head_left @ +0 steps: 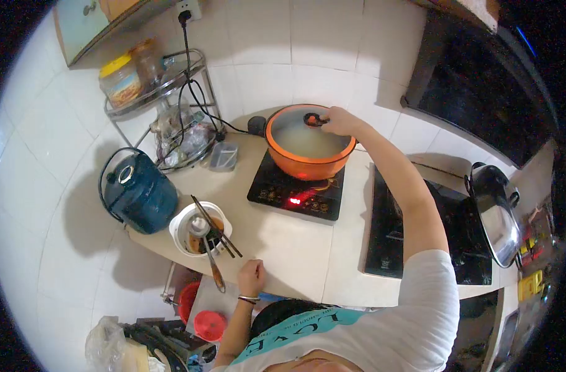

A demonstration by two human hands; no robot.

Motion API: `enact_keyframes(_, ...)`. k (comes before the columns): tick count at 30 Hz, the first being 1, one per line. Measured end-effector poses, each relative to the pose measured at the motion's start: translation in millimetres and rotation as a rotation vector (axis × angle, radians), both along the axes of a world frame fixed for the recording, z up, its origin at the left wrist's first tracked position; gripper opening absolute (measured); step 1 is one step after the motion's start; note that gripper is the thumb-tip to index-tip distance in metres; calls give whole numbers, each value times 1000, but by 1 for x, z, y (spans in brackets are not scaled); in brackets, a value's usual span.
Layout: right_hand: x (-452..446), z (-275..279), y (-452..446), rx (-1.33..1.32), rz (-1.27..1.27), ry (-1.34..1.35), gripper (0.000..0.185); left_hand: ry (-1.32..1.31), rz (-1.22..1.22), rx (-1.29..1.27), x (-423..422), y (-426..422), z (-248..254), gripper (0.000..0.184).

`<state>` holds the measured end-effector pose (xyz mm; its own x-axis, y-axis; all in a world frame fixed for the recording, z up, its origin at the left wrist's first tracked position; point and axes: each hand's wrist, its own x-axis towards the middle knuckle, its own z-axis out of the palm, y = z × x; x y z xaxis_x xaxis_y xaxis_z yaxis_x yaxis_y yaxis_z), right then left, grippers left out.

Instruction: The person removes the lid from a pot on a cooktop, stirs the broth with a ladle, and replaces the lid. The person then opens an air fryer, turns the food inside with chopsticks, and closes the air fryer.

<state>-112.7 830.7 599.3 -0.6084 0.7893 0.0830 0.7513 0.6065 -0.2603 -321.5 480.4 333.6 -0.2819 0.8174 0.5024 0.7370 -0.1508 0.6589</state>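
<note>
Grips the dark knob (314,119) of a glass lid (305,141) with the right hand (342,122), bent nearly closed about it from the right. Has an orange pot (305,167) directly below that hand, upright on a black induction cooker (265,185), with the lid over its mouth, roughly level and knob upward. Cannot tell of any gap under the lid's rim. Shows one black handle (257,125) of the pot left of the hand, pointing left, away from it.

Curls the left hand (252,277) into a loose fist at the near edge of the counter (283,248), nearer the body than the right. Cannot tell of anything inside it. Has a white bowl (177,234) left of this fist, with a ladle (216,271) pointing handle-first toward the near edge, and chopsticks (207,221) laid across, slanting toward the same hand. Has a blue jug (148,199) farther left, and a black hob (385,232) well right of the fist.
</note>
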Motion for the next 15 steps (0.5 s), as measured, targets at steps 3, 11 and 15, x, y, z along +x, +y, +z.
enact_keyframes(3,0,-6,7,90,34,-51,45,-21,-9,15,-1,1,-6,1)
enact_keyframes(11,38,-4,22,251,-251,222,32,59,16,48,-1,0,0,1)
enact_keyframes(15,92,-37,53,299,-525,17,25,29,-2,47,-4,-1,-7,3)
